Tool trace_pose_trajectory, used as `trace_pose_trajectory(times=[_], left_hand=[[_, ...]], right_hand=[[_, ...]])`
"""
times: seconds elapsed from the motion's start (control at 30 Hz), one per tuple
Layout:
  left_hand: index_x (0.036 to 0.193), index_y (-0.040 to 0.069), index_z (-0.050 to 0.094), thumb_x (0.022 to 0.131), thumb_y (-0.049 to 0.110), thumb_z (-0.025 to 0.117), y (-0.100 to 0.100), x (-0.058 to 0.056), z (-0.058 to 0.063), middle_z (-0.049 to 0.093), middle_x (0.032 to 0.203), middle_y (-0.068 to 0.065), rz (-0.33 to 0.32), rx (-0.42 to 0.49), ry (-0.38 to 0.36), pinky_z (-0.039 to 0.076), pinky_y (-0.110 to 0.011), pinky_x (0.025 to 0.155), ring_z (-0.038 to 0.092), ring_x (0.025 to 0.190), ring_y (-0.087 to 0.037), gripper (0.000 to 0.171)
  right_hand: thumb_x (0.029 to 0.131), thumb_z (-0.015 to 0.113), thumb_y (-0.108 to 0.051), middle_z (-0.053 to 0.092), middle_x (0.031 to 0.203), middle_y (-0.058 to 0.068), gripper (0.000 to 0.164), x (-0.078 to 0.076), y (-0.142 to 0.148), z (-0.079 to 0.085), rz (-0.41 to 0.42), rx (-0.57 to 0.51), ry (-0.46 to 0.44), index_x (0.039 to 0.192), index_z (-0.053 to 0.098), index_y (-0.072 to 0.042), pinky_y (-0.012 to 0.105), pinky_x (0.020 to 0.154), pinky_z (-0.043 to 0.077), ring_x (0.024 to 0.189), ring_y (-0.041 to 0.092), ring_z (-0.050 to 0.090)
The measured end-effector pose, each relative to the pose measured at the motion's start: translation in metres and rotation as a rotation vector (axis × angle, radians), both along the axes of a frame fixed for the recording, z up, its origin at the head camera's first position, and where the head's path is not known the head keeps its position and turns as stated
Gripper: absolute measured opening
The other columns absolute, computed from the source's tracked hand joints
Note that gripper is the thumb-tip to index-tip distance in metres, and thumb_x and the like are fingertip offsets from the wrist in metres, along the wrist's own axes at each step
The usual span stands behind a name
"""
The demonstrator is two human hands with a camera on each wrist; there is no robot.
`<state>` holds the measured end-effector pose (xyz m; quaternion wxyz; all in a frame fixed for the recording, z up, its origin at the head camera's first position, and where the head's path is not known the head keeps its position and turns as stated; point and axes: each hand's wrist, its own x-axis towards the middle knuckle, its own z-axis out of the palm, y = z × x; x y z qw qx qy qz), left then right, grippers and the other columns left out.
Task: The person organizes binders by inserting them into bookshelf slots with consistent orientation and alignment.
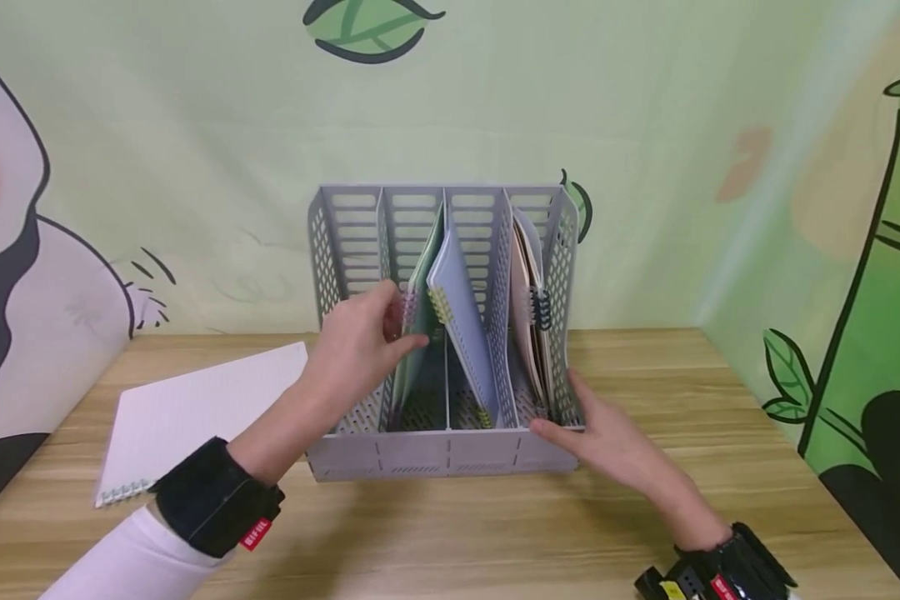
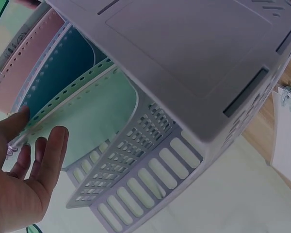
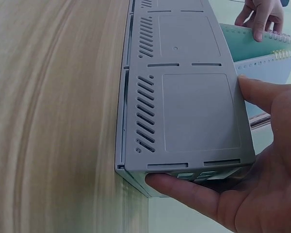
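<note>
A lavender-grey desktop file rack [image 1: 442, 454], split by upright dividers, stands on the table. My left hand [image 1: 363, 337] holds the spiral edge of a green spiral notebook [image 1: 425, 275], its thumb and fingers on opposite sides. This notebook leans in the second compartment from the left; its coil is pink. Beside it, a pale blue notebook [image 1: 461, 312] with a yellow coil leans in the third. Several notebooks [image 1: 525, 308], one with a black coil, stand in the rightmost compartment. My right hand [image 3: 276, 145] grips the rack's front right corner, thumb over the front rim, a finger along the side.
A white lined spiral notebook [image 1: 195, 408] lies open on the wooden table [image 1: 450, 533], left of the rack and partly behind my left forearm. Close behind the rack hangs a pale green printed backdrop [image 1: 495, 108]. Each wrist wears a black strap.
</note>
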<state>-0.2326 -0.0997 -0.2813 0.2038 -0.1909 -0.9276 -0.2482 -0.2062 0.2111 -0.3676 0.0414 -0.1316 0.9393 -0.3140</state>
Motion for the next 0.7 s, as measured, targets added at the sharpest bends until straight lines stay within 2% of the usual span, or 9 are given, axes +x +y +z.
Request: trace_pose_trajectory(times=[0.3,0.5,0.7], left_hand=[[0.096,0.012,0.054,0.079,0.037,0.083,0.000,0.002,-0.006,0.058,0.081,0.001,-0.007,0.003,-0.032,0.045,-0.024,0.060,0.056,0.071,-0.015,0.042],[0.098,0.015,0.053,0.079,0.042,0.083,-0.005,0.005,-0.005,0.057,0.089,0.003,-0.014,0.044,-0.020,0.046,-0.024,0.065,0.056,0.078,-0.014,0.044],[0.106,0.013,0.053,0.086,0.042,0.076,-0.016,0.010,-0.005,0.051,0.101,0.002,-0.089,0.098,0.040,0.043,-0.027,0.076,0.051,0.091,-0.017,0.042]], right_hand=[[0.092,0.058,-0.060,0.024,0.149,0.030,0.105,0.002,0.001,-0.004,0.003,-0.009,0.010,0.155,0.006,0.005,0.048,0.105,0.030,0.126,0.048,0.043],[0.090,0.061,-0.060,0.030,0.146,0.032,0.105,0.000,0.002,-0.001,-0.006,-0.009,0.007,0.155,0.010,0.005,0.052,0.102,0.034,0.125,0.049,0.044],[0.089,0.062,-0.060,0.030,0.146,0.032,0.105,-0.002,0.003,0.001,-0.006,-0.008,0.003,0.154,0.012,0.006,0.053,0.102,0.034,0.127,0.050,0.042]])
